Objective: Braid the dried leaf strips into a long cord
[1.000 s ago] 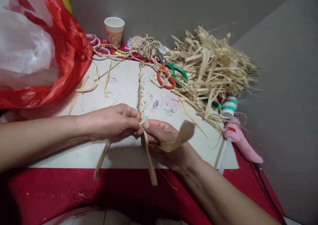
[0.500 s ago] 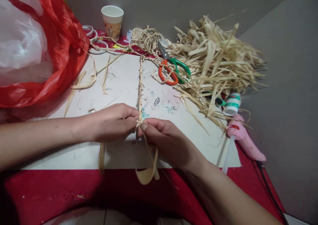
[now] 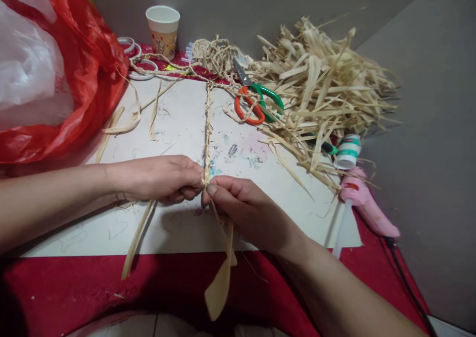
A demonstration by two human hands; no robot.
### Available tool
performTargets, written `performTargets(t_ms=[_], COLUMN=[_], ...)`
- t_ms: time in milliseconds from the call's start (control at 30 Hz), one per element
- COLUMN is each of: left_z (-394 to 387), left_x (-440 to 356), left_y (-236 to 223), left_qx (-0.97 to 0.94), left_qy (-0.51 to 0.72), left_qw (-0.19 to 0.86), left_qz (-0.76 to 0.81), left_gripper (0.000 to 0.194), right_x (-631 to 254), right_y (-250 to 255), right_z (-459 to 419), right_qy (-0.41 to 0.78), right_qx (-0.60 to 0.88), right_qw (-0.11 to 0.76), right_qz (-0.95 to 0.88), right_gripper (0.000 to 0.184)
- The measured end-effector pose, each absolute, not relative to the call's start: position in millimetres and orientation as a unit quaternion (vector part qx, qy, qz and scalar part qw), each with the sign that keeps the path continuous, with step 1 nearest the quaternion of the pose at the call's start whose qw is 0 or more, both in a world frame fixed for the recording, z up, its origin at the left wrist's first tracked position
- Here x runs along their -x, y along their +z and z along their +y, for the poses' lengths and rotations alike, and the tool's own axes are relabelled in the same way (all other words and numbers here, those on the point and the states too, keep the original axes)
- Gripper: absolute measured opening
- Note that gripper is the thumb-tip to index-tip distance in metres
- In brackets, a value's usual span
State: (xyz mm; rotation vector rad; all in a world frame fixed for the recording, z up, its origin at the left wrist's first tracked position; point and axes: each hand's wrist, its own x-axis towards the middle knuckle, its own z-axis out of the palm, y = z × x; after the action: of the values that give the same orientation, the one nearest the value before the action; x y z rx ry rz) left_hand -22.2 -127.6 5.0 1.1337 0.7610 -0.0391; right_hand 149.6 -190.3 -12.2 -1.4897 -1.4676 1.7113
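A thin braid (image 3: 208,134) of pale dried leaf strips runs down the middle of the white board (image 3: 178,129). At its near end my left hand (image 3: 171,178) and my right hand (image 3: 241,198) meet, both closed on the strips. My left hand pinches from the left, with one strip (image 3: 137,238) trailing below it past the board's near edge. My right hand grips from the right, thumb on top. Loose strip ends (image 3: 219,287) hang from it over the red cloth (image 3: 174,292). The fingertips partly cover the braid's end.
Scissors (image 3: 256,99) with orange and green handles lie beside a heap of dried strips (image 3: 327,79). A pink glue gun (image 3: 368,203) and a white-green roll (image 3: 348,152) are at right. A paper cup (image 3: 163,32) stands behind, with a red plastic bag (image 3: 104,74) at left.
The strip under my left hand has swung out to the lower left. The strip ends below my right hand hang lower and straighter. Both hands stay together at the braid's end.
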Motion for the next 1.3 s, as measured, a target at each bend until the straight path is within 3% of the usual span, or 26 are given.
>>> performTargets(t_ms=[267, 533, 867, 1167, 1300], left_z=[-131, -135, -143, -147, -150], left_x=[20, 22, 21, 19, 19], left_y=[0, -1, -3, -8, -7], left_qx=[-0.501, -0.592, -0.598, -0.546, -0.543], left_qy=[0.008, 0.037, 0.065, 0.100, 0.093], left_qw=[0.785, 0.709, 0.686, 0.714, 0.705], left_qz=[0.365, 0.382, 0.410, 0.428, 0.447], left_gripper=[0.023, 0.027, 0.025, 0.027, 0.025], right_x=[-151, -158, -143, -136, -131], right_y=[-13, -5, 0, 0, -2], right_z=[-193, -196, -212, -216, -219], right_qy=[0.469, 0.397, 0.436, 0.245, 0.156], right_qx=[0.524, 0.551, 0.564, 0.614, 0.595], right_qw=[0.213, 0.185, 0.242, 0.034, -0.016], right_qz=[-0.678, -0.710, -0.658, -0.750, -0.788], right_gripper=[0.028, 0.023, 0.030, 0.019, 0.016])
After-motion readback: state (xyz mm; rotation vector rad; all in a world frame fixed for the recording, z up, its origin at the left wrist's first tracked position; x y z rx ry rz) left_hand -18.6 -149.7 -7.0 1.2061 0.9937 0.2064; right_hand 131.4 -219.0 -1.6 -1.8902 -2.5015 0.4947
